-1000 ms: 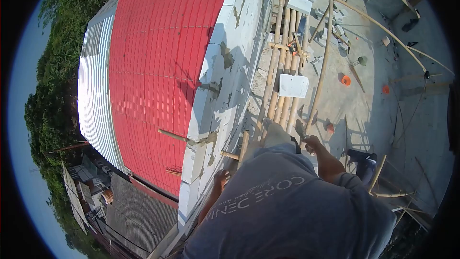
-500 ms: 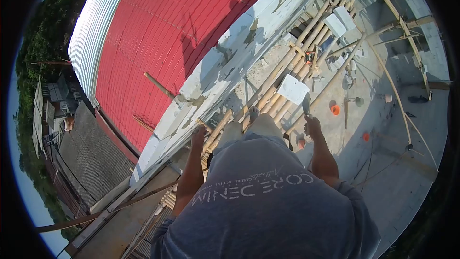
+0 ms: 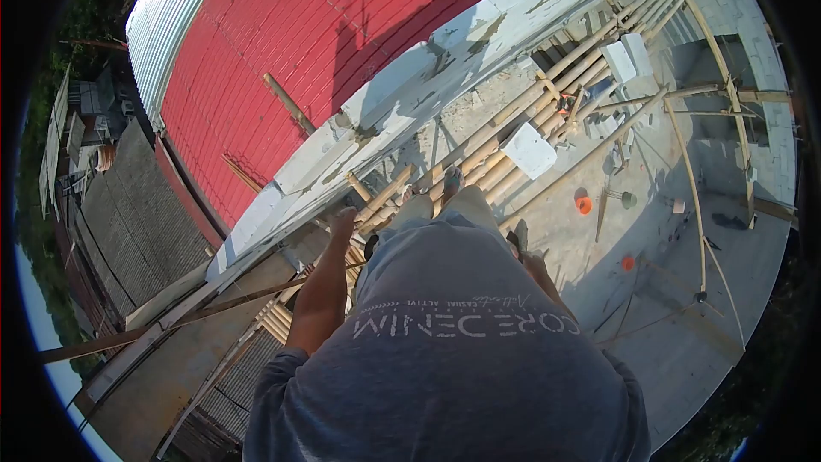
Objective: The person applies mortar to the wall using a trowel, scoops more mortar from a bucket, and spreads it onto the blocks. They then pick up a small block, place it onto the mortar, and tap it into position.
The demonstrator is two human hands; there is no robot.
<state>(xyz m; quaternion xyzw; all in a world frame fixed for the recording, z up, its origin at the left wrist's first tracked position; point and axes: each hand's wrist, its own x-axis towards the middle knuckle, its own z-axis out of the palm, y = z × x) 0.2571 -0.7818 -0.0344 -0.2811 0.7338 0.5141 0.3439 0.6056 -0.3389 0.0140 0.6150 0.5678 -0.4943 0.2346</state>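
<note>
My left hand point(image 3: 344, 221) hangs low beside the inner side of the pale block wall point(image 3: 321, 158), near the bamboo poles. Its fingers are small and blurred, and nothing shows in them. Close to my right thigh, partly behind my shirt, is my right hand point(image 3: 528, 258), closed on the handle of a trowel. Only a dark shape shows of the trowel there, against shadow. My feet stand on a platform of bamboo poles point(image 3: 487, 173). A white block point(image 3: 529, 151) lies on the poles ahead of my right foot point(image 3: 452, 181).
A red corrugated roof point(image 3: 256, 77) spreads beyond the wall. More white blocks point(image 3: 627, 57) lie farther along the poles. Orange buckets point(image 3: 583, 204) stand on the concrete floor below at right. Upright and crossing poles point(image 3: 711, 38) frame that side. A grey roof point(image 3: 132, 214) lies far left.
My right hand has drawn back from beside the white block toward my thigh, taking the trowel with it. My left hand has moved slightly up and left. The view has shifted a little.
</note>
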